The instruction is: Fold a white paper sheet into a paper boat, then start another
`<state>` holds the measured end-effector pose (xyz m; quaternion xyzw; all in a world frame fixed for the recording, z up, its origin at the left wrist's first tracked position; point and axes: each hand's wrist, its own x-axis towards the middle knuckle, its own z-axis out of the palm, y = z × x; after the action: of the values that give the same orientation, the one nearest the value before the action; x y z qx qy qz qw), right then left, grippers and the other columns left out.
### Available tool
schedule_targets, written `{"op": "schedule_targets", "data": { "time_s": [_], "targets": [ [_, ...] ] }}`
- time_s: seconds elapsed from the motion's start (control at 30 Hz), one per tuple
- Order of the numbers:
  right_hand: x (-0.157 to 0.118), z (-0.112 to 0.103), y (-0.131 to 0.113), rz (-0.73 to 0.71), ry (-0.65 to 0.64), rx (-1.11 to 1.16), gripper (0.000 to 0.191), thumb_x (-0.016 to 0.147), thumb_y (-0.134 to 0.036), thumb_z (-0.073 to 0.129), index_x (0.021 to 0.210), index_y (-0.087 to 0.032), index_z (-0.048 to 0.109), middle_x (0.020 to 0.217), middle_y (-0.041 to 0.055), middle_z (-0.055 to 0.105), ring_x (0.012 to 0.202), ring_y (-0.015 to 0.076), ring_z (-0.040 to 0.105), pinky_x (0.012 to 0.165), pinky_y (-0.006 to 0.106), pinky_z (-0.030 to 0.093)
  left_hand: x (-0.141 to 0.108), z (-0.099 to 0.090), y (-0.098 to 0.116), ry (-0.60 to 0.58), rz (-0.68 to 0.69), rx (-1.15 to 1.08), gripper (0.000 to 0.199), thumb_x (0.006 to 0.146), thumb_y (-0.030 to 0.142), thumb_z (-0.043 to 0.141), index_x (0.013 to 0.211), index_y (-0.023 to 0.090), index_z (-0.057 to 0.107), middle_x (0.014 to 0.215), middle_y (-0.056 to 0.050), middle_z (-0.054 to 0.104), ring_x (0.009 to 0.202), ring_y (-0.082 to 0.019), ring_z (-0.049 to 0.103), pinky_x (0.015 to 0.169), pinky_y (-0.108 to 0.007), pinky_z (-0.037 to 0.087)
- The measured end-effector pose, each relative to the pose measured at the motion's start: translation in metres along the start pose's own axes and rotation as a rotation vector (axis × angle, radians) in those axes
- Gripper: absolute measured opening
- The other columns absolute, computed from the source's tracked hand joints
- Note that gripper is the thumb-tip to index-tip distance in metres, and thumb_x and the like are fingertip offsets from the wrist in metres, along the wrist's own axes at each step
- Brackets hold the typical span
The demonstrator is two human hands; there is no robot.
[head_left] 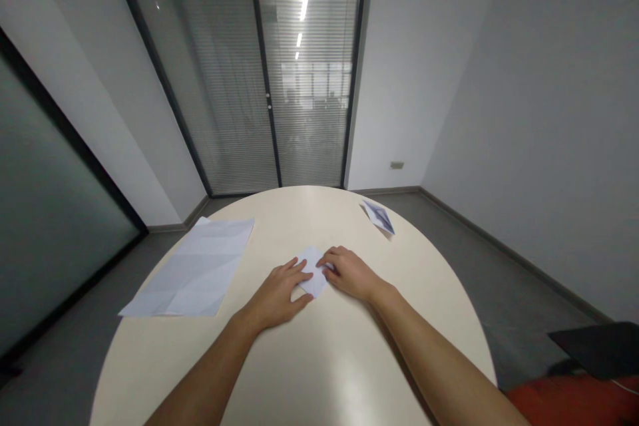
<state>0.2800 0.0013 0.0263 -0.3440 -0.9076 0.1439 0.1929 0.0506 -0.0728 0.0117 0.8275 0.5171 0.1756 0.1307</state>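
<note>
A small folded white paper [313, 283] lies on the round cream table [299, 373], between my two hands. My left hand [282, 293] rests at its left side, fingers spread, with fingertips lying on the paper. At the right edge of the paper, my right hand [349, 271] has its fingers curled and pressed together; what is between the fingertips is too small to make out.
Large creased white sheets [200, 269] lie at the table's left edge. A folded paper piece [380, 218] sits at the back right. Beyond are a glass door with blinds, grey walls and, at lower right, a dark object [599, 346] above something red.
</note>
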Motion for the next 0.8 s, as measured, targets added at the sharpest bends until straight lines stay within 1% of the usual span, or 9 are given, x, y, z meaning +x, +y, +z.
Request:
{"op": "schedule_targets", "data": {
  "time_s": [0.1,0.37,0.53,0.67,0.8],
  "targets": [
    [0.0009,-0.0005,0.0002,-0.018,-0.005,0.002,0.024,0.09,-0.015,0.058,0.108,-0.019,0.074,0.105,0.0074,0.072,0.095,0.0196,0.062,0.089,0.031,0.045,-0.0001,0.0001,-0.0011,-0.002,-0.004,0.001,0.046,0.091,0.039,0.065,0.135,0.023,0.064,0.156,-0.01,0.047,0.149,-0.032,0.036,0.119,-0.052,0.034],
    [0.0016,-0.0007,-0.0007,0.005,0.006,0.009,0.025,0.088,-0.014,0.058,0.107,-0.019,0.074,0.103,0.0075,0.073,0.095,0.0201,0.064,0.088,0.031,0.045,0.0006,0.0003,-0.003,0.013,-0.004,-0.025,0.044,0.094,0.043,0.063,0.133,0.025,0.065,0.154,-0.009,0.049,0.148,-0.031,0.038,0.118,-0.051,0.035],
    [0.0011,-0.0009,0.0009,-0.012,0.016,0.045,0.027,0.087,-0.012,0.057,0.106,-0.019,0.075,0.103,0.0072,0.074,0.096,0.0198,0.064,0.09,0.031,0.045,0.0011,0.0015,-0.0032,0.019,-0.009,-0.027,0.042,0.096,0.044,0.058,0.132,0.025,0.066,0.154,-0.008,0.05,0.148,-0.031,0.038,0.118,-0.051,0.035],
    [0.0013,-0.001,0.0031,-0.043,0.007,0.078,0.033,0.084,-0.008,0.053,0.106,-0.02,0.075,0.103,0.0065,0.075,0.096,0.0193,0.065,0.092,0.031,0.046,0.0011,0.0003,-0.0019,0.025,-0.011,-0.04,0.04,0.097,0.044,0.057,0.131,0.025,0.067,0.153,-0.008,0.051,0.147,-0.03,0.039,0.118,-0.051,0.036],
    [-0.0011,-0.0059,0.001,-0.074,-0.03,0.142,0.036,0.08,-0.008,0.055,0.107,-0.02,0.075,0.104,0.005,0.076,0.091,0.0182,0.067,0.087,0.029,0.047,0.0014,-0.0013,0.0002,0.017,-0.01,-0.044,0.04,0.098,0.044,0.055,0.132,0.027,0.066,0.153,-0.008,0.051,0.147,-0.03,0.039,0.117,-0.05,0.036]
  ]
}}
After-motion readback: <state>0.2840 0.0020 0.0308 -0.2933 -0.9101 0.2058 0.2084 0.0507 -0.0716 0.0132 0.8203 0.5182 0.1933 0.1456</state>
